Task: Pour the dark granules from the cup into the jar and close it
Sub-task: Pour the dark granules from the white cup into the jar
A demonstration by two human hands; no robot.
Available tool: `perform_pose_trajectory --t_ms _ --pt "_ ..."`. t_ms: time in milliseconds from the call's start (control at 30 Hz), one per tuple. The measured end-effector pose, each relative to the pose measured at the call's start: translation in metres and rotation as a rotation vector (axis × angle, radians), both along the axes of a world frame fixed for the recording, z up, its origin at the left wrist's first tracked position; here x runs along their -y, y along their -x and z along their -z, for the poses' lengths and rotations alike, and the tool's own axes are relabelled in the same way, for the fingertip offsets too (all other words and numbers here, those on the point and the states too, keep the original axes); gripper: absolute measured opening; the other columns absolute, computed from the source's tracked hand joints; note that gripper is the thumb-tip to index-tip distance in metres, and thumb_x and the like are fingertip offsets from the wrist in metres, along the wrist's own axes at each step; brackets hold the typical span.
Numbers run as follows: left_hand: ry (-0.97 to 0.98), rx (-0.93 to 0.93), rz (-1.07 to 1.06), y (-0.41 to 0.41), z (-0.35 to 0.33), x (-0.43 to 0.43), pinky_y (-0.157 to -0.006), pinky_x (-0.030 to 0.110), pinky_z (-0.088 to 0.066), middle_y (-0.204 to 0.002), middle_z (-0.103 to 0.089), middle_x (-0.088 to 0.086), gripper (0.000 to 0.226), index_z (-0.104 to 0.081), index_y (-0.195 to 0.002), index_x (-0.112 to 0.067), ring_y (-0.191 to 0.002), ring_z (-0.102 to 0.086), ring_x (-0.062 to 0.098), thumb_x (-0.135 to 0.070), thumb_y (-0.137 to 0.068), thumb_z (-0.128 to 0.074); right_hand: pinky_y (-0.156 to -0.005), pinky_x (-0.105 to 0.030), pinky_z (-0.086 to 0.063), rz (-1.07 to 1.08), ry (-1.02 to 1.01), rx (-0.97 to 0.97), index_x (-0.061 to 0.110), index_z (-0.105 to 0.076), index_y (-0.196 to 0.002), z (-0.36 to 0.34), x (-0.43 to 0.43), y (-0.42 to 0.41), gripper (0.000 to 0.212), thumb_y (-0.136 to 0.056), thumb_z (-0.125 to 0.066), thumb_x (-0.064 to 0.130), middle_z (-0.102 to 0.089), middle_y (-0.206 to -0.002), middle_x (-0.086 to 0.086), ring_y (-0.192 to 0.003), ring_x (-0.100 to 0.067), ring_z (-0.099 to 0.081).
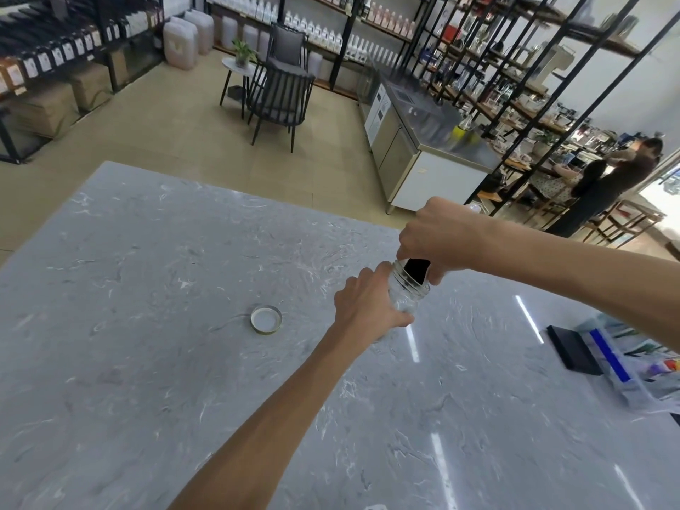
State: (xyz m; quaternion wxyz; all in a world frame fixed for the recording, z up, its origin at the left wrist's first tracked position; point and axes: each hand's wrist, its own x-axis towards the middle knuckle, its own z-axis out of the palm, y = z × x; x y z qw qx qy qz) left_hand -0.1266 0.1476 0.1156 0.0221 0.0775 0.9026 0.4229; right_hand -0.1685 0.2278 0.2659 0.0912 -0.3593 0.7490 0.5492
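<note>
A clear glass jar (pixel 407 294) with a threaded neck stands on the grey marble table (pixel 147 362), and my left hand (pixel 366 303) grips its body from the left. Above its mouth my right hand (pixel 439 237) holds a tipped cup, mostly hidden under the fingers. Dark granules (pixel 417 269) show as a black mass at the cup's rim, right over the jar's opening. The jar's round metal lid (pixel 266 318) lies upside down on the table, well to the left of the jar.
A black flat object (pixel 572 349) and a clear plastic box with coloured contents (pixel 625 366) lie at the table's right edge. Beyond the table are chairs, a steel counter, shelves of bottles and two people at the far right.
</note>
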Motion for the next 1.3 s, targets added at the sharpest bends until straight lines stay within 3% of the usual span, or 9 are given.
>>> perform_pose_trajectory --t_ms 267,433,533,633,967,1100,1300 --pt "0.001 0.013 -0.016 0.002 0.001 0.004 -0.083 0.039 -0.045 -0.121 -0.058 0.002 0.080 -0.042 -0.140 -0.028 -0.114 -0.057 0.027 -0.053 -0.074 -0.081 -0.062 -0.028 -0.038 0.007 -0.018 0.004 0.031 -0.067 -0.109 0.004 0.010 0.005 0.043 -0.076 -0.074 0.058 -0.066 -0.089 0.009 -0.075 -0.019 -0.053" --pt "0.011 0.026 -0.025 0.006 0.004 0.002 -0.086 0.042 -0.048 -0.121 -0.060 0.003 0.077 -0.045 -0.135 -0.027 -0.113 -0.058 0.028 -0.052 -0.072 -0.083 -0.063 -0.029 -0.038 -0.004 -0.050 0.029 0.029 -0.067 -0.104 0.006 0.016 0.007 0.039 -0.075 -0.075 0.055 -0.044 -0.065 0.008 -0.070 -0.019 -0.052" --pt "0.009 0.030 -0.034 0.009 0.009 0.001 -0.083 0.040 -0.046 -0.118 -0.060 0.002 0.076 -0.046 -0.133 -0.028 -0.111 -0.060 0.029 -0.052 -0.071 -0.084 -0.064 -0.029 -0.040 0.007 -0.073 0.045 0.028 -0.066 -0.104 0.008 0.019 0.008 0.041 -0.075 -0.076 0.056 -0.047 -0.068 0.007 -0.071 -0.020 -0.051" --pt "0.012 0.030 -0.051 0.011 0.012 0.002 -0.076 0.036 -0.042 -0.115 -0.061 0.000 0.077 -0.046 -0.132 -0.030 -0.107 -0.061 0.027 -0.055 -0.070 -0.083 -0.062 -0.029 -0.039 -0.013 -0.083 0.056 0.026 -0.066 -0.100 0.011 0.022 0.010 0.039 -0.075 -0.076 0.055 -0.040 -0.062 0.006 -0.060 -0.017 -0.044" --pt "0.014 0.016 -0.049 0.010 0.018 0.005 -0.071 0.034 -0.041 -0.105 -0.059 -0.003 0.072 -0.049 -0.128 -0.030 -0.098 -0.061 0.024 -0.056 -0.068 -0.081 -0.047 -0.024 -0.025 0.009 -0.106 0.053 0.025 -0.057 -0.085 0.017 0.022 0.014 0.035 -0.075 -0.077 0.052 -0.043 -0.063 0.007 -0.067 -0.018 -0.051" --pt "0.012 0.017 -0.050 0.010 0.019 0.003 -0.071 0.034 -0.040 -0.106 -0.062 -0.004 0.072 -0.049 -0.127 -0.029 -0.099 -0.062 0.024 -0.054 -0.067 -0.082 -0.048 -0.024 -0.027 0.028 -0.123 0.053 0.022 -0.052 -0.083 0.021 0.024 0.013 0.040 -0.076 -0.078 0.051 -0.042 -0.062 0.005 -0.055 -0.014 -0.042" --pt "-0.006 0.020 -0.048 0.011 0.017 0.001 -0.073 0.035 -0.043 -0.109 -0.062 -0.003 0.073 -0.049 -0.126 -0.028 -0.102 -0.062 0.026 -0.054 -0.068 -0.082 -0.048 -0.024 -0.027 0.017 -0.144 0.050 0.022 -0.056 -0.087 0.018 0.026 0.014 0.040 -0.074 -0.079 0.052 -0.042 -0.062 0.006 -0.070 -0.018 -0.052"
